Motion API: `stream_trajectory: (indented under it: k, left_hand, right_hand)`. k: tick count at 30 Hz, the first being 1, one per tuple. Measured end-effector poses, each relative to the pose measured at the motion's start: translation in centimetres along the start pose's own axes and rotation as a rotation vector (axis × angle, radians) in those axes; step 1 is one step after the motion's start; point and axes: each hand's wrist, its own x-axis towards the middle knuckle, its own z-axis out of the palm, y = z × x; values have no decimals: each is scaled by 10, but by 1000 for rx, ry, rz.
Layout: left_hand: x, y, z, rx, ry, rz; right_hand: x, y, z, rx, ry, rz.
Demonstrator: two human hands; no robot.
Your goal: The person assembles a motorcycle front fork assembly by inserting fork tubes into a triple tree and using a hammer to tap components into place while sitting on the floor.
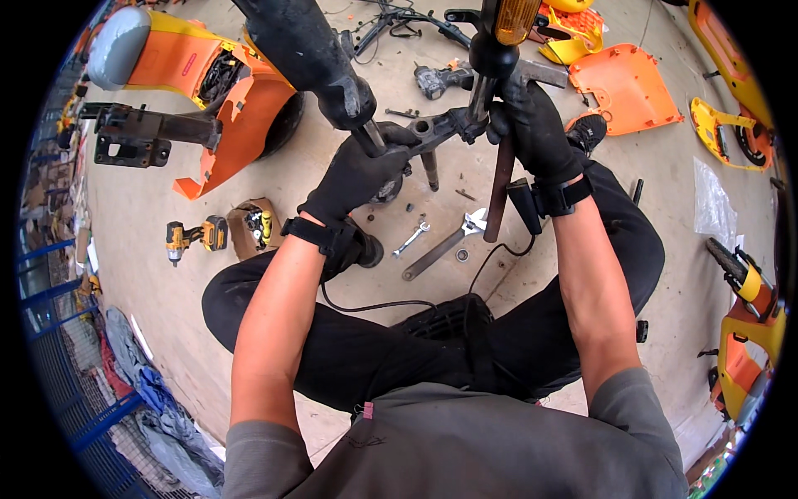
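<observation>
My gloved left hand (pixel 357 175) grips a grey metal fork clamp (pixel 423 128) where the thick black left fork tube (pixel 328 75) enters it. My gloved right hand (pixel 536 125) is wrapped round what looks like a hammer (pixel 502 191), its dark handle pointing down and grey head upward, beside the right fork tube (pixel 480 104) with its amber reflector (pixel 514 18). A steel steerer tube (pixel 429 170) hangs below the clamp. An adjustable wrench (pixel 445 245), a spanner (pixel 411 239), a ring (pixel 462 255) and several small parts lie on the floor below my hands.
Orange body panels (pixel 229 137) and a black bracket (pixel 129 137) lie left. A yellow drill (pixel 191 237) sits beside a cardboard box (pixel 245 224). Another drill (pixel 432 81), an orange panel (pixel 623 87) and yellow parts (pixel 711 125) lie ahead and right. Blue metal racking (pixel 46 283) lines the far left.
</observation>
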Motion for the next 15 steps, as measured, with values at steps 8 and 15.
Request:
stream_trajectory:
  k: [8,15]
  left_hand:
    - [2,-4,-3,-8,55,-39]
    - [8,-18,-12,4,138,-48]
  right_hand:
    - [-7,2,-5,-32,-42,51]
    - [-22,-3,-5,-89,-143,43]
